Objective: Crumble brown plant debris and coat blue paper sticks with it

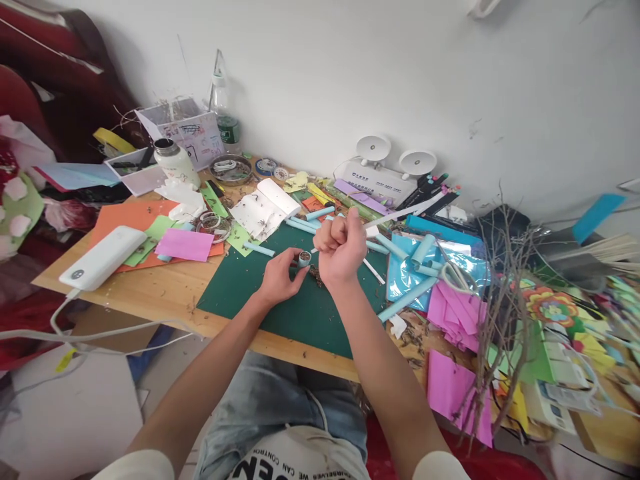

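My left hand [281, 277] is closed around a short light-blue paper tube [304, 259], held upright at the green cutting mat. Brown crumbs fill its open top. Just right of it, my right hand [343, 248] makes a fist round a long thin white stick [405, 211], which slants up to the right. A small pale tip shows on the fist's other side, near the tube. Between the hands, a little pile of brown bits [317, 275] lies on the mat [235, 283]. More light-blue paper tubes [407, 299] are strewn behind and to the right.
A white power bank [103, 259] with a cable lies left. Behind it stand a white bottle [176, 163] and a plastic bottle [226, 117]. Scissors [457, 277], pink paper [455, 313] and upright dry twigs [500, 320] crowd the right. A white emergency light [383, 177] stands against the wall.
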Demonstrator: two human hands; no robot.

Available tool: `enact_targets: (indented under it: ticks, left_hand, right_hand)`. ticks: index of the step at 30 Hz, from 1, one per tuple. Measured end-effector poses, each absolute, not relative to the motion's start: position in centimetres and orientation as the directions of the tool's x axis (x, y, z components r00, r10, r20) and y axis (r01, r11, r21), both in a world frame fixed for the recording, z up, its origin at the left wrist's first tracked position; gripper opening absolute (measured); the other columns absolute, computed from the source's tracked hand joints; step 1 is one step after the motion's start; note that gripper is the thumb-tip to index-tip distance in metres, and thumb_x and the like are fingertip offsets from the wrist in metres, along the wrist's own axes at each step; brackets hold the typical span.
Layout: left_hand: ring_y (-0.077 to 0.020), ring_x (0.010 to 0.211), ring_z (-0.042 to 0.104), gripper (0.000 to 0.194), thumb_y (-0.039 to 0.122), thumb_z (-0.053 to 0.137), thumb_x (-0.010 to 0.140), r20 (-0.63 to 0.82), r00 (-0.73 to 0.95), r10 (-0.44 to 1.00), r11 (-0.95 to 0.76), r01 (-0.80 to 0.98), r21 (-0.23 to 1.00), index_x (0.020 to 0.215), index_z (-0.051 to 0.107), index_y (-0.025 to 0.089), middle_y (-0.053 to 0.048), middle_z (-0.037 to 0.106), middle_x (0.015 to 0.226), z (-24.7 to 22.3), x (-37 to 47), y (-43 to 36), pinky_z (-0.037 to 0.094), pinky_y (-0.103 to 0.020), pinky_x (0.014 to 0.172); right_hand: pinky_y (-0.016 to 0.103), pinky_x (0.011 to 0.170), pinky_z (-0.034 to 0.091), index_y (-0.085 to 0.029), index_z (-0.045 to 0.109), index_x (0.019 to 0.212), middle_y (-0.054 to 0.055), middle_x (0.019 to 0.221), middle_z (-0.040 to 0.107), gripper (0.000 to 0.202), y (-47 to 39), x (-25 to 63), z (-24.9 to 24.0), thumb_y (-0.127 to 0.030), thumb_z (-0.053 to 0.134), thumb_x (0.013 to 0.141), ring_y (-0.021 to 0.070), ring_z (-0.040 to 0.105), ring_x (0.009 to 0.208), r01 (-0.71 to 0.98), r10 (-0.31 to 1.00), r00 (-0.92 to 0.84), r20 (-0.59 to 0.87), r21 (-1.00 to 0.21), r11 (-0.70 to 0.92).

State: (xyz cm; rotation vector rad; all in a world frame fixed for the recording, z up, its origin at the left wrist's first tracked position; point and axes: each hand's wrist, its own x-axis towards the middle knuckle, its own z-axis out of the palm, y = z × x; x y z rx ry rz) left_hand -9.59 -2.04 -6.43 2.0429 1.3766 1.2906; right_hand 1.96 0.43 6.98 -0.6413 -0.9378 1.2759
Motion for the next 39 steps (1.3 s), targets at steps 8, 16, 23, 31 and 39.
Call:
enact_targets:
  ticks: [8, 16, 23, 31, 39]
  left_hand:
    - [-0.0175, 0.082, 0.064, 0.024, 0.026, 0.059, 0.084, 0.490, 0.137, 0.861, -0.479, 0.541, 0.691, 0.107, 0.052, 0.022, -0.005, 0.066, 0.097, -6.2, -9.6, -2.0, 0.055, -0.030, 0.073]
    - [-0.0179, 0.079, 0.064, 0.027, 0.027, 0.058, 0.084, 0.490, 0.133, 0.862, -0.473, 0.558, 0.681, 0.109, 0.052, 0.021, -0.005, 0.066, 0.095, -6.3, -9.7, -2.0, 0.054, -0.031, 0.071]
    - [-0.0199, 0.076, 0.063, 0.023, 0.027, 0.055, 0.085, 0.521, 0.177, 0.835, -0.511, 0.598, 0.617, 0.107, 0.056, 0.019, -0.005, 0.064, 0.084, -6.3, -9.7, -2.0, 0.051, -0.031, 0.069]
    - [-0.0199, 0.070, 0.062, 0.014, 0.029, 0.053, 0.087, 0.529, 0.149, 0.835, -0.496, 0.622, 0.607, 0.093, 0.059, 0.018, -0.005, 0.064, 0.077, -6.3, -9.6, -1.8, 0.048, -0.030, 0.064]
    - [-0.0204, 0.076, 0.066, 0.025, 0.031, 0.056, 0.088, 0.522, 0.147, 0.840, -0.492, 0.614, 0.618, 0.110, 0.059, 0.018, -0.008, 0.070, 0.090, -6.3, -9.5, -2.0, 0.052, -0.032, 0.071]
  right_hand:
    - [0.025, 0.040, 0.015, -0.023, 0.020, 0.050, -0.009, 0.046, 0.014, 0.063, 1.8, 0.9, 4.0, -0.063, 0.049, 0.089, 0.0070, 0.014, 0.040, -0.482, 0.978, -0.006, 0.209, -0.857, 0.180]
    - [0.025, 0.041, 0.017, -0.023, 0.021, 0.050, -0.009, 0.046, 0.015, 0.062, 1.9, 0.6, 3.0, -0.062, 0.051, 0.088, 0.0067, 0.018, 0.040, -0.408, 0.975, -0.038, 0.221, -0.894, 0.187]
    - [0.024, 0.040, 0.014, -0.023, 0.022, 0.050, -0.009, 0.044, 0.017, 0.062, 2.1, 0.5, 3.2, -0.063, 0.053, 0.087, 0.0059, 0.017, 0.040, -0.314, 0.974, -0.145, 0.173, -0.942, 0.121]
    - [0.023, 0.040, 0.016, -0.023, 0.024, 0.050, -0.009, 0.044, 0.018, 0.062, 1.5, 0.7, 2.2, -0.063, 0.055, 0.087, 0.0053, 0.019, 0.039, -0.357, 0.960, -0.175, 0.220, -0.923, 0.146]
    - [0.023, 0.038, 0.017, -0.024, 0.021, 0.050, -0.009, 0.046, 0.013, 0.062, 1.9, 1.5, 4.4, -0.063, 0.048, 0.089, 0.0061, 0.014, 0.039, -0.362, 0.980, -0.073, 0.182, -0.921, 0.144]
